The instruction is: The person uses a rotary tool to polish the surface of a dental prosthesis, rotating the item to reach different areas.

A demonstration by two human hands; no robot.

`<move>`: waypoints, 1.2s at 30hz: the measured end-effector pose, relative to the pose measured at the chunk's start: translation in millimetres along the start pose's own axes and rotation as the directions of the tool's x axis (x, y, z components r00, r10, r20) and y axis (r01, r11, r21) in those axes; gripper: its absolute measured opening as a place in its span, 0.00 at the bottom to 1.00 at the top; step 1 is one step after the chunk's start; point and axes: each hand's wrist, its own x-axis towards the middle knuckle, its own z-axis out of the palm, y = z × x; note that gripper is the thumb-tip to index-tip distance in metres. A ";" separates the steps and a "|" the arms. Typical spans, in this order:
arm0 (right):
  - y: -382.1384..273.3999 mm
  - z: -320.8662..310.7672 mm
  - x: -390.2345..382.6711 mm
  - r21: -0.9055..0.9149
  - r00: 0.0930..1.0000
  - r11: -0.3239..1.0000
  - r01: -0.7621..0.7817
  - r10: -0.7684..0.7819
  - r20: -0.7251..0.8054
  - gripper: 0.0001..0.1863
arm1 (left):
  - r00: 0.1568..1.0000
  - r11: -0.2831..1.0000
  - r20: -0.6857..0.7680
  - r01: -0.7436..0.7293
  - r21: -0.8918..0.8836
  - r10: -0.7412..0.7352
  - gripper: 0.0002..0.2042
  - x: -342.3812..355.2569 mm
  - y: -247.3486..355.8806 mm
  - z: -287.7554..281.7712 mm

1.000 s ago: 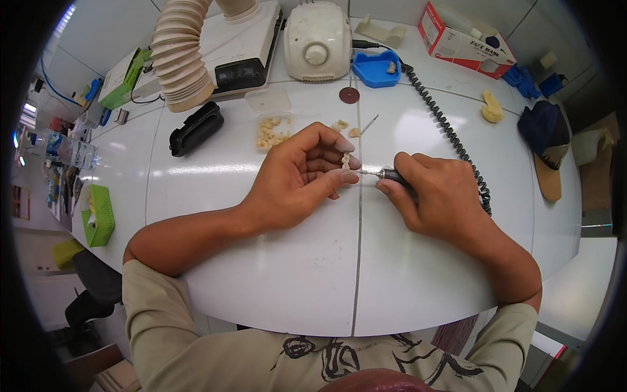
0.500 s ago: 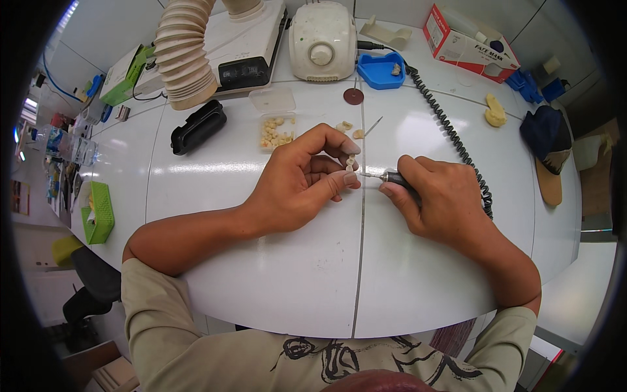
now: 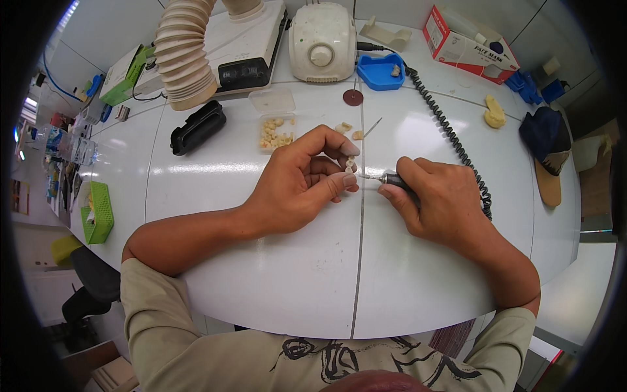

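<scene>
Between the thumb and fingertips of my left hand (image 3: 297,176) is a short row of joined tooth-shaped pieces, a dental bridge (image 3: 350,164), pale cream. My right hand (image 3: 441,196) grips a dark rotary handpiece (image 3: 396,179) like a pen. Its thin metal bur points left, its tip close to the bridge; whether the two touch I cannot tell. Beyond my left fingers lie a few loose cream tooth pieces (image 3: 357,135) and a slim metal bur (image 3: 373,127). A clear lidded box (image 3: 269,147) holding many small tooth pieces stands open nearby.
At the back stand a cream control unit (image 3: 322,46), a blue tray (image 3: 381,73) and a mask box (image 3: 467,49). A coiled black cord (image 3: 450,127) runs down the right side. A ribbed hose (image 3: 186,55) hangs above a black case (image 3: 199,127). A reddish disc (image 3: 353,97) lies mid-table.
Hardly anything differs. Both hands keep their hold, with only a very slight shift at the fingertips and the bridge.
</scene>
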 end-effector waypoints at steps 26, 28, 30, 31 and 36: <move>17.0 2.4 4.2 -0.014 0.961 0.991 0.130 -0.130 -0.244 0.21 | 0.997 0.997 -0.063 0.030 -0.066 -0.034 0.14 -1.2 9.6 3.0; 13.6 11.5 -2.2 -0.092 0.983 0.995 0.037 -0.053 -0.176 0.23 | 0.994 0.993 -0.039 0.095 -0.066 -0.098 0.14 -2.6 6.2 2.8; 12.6 5.8 0.6 -0.081 0.990 0.997 0.010 -0.022 -0.140 0.22 | 0.999 0.999 -0.054 0.005 -0.049 -0.008 0.16 0.7 4.6 0.4; 13.6 5.9 1.6 -0.088 0.994 0.996 0.000 -0.010 -0.108 0.22 | 0.998 0.998 -0.048 0.025 -0.053 -0.028 0.16 -0.7 3.7 1.4; 15.5 11.1 0.5 -0.082 0.987 0.996 0.030 -0.043 -0.156 0.22 | 0.998 1.000 -0.056 0.022 0.006 -0.022 0.16 -1.9 3.8 1.4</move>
